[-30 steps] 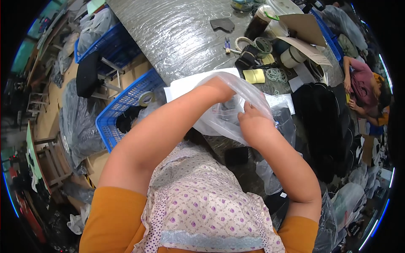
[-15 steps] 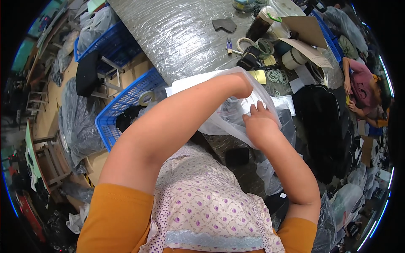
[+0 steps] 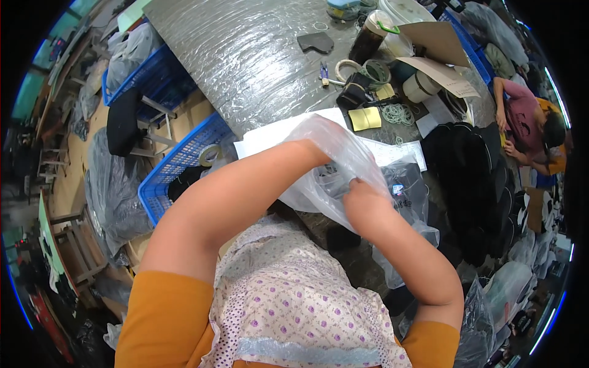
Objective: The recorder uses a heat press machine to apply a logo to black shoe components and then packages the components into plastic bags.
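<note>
Against right fingers (image 3: 357, 189): translucent plastic bag (image 3: 363, 153), mouth gaping.

The translucent white bag (image 3: 358, 161) is thin, glossy, wrinkled plastic. The long grey surface (image 3: 239, 61) wears a shiny, creased plastic finish. The blue slotted basket (image 3: 186, 149) is smooth plastic, the open brown box (image 3: 437, 44) matt cardboard.

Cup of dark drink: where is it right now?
In the head view, the cup is on the table near the top, right of centre, left of the cardboard and just above the tape rolls.
</note>
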Available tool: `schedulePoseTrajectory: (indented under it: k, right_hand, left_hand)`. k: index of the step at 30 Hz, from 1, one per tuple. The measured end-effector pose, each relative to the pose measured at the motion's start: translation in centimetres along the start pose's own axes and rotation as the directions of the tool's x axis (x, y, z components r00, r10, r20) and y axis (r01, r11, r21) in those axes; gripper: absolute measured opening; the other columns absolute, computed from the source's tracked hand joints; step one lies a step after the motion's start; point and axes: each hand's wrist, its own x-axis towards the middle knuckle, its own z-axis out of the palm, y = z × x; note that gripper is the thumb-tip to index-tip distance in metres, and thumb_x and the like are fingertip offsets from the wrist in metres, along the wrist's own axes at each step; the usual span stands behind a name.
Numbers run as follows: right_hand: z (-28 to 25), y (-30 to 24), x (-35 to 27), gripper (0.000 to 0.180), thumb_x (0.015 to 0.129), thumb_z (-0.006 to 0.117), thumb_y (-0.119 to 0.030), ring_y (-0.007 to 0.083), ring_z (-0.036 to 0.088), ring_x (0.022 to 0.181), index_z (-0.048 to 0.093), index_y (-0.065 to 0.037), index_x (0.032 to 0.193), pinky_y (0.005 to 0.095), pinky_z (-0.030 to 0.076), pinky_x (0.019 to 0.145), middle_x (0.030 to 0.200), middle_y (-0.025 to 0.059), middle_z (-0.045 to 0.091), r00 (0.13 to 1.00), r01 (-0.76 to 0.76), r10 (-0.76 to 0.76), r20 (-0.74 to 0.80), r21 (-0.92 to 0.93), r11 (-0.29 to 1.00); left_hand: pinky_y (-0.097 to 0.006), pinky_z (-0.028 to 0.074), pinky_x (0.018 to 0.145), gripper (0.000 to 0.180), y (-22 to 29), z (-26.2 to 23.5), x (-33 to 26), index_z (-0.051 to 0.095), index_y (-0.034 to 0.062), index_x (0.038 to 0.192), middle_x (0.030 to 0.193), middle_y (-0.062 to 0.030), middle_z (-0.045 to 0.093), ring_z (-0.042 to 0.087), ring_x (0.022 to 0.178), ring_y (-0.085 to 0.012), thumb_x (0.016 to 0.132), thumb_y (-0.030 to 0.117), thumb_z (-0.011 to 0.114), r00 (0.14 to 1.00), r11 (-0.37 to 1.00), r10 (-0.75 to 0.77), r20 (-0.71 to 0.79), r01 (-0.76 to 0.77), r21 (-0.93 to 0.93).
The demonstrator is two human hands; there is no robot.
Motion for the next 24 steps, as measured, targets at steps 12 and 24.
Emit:
schedulePoseTrajectory:
  k: [12,24]
  right_hand:
    - [0.6,-0.8,0.0,0.014,0.067,0.059,-0.005,0.0263,0.052,0.102,0.064,0.000,0.079,0.0302,0.041,0.089,0.092,0.0135,0.059,0.953,0.178,-0.169,0.250,-0.013,0.984]
    - [0.7,-1.7,-0.1,0.017,0.068,0.054,-0.005,0.0305,0.049,0.105,0.066,-0.001,0.080,0.0378,0.036,0.094,0.095,0.0116,0.059,0.998,-0.006,0.001,-0.064,-0.078,0.997]
  left_hand:
    - [-0.035,0.051,0.068,0.016,-0.5,-1.0,-1.1,0.068,0.0080,0.081,0.087,-0.0102,0.066,0.064,0.080,-0.0267,0.070,0.017,0.060,0.985,0.980,0.160,-0.067,-0.150,0.134]
    - [-0.033,0.047,0.076,0.019,0.6,-1.3,-3.2,0.064,0.0073,0.088,0.096,-0.0111,0.061,0.059,0.091,-0.0263,0.074,0.018,0.057,0.984,0.981,0.140,0.112,-0.153,0.116]
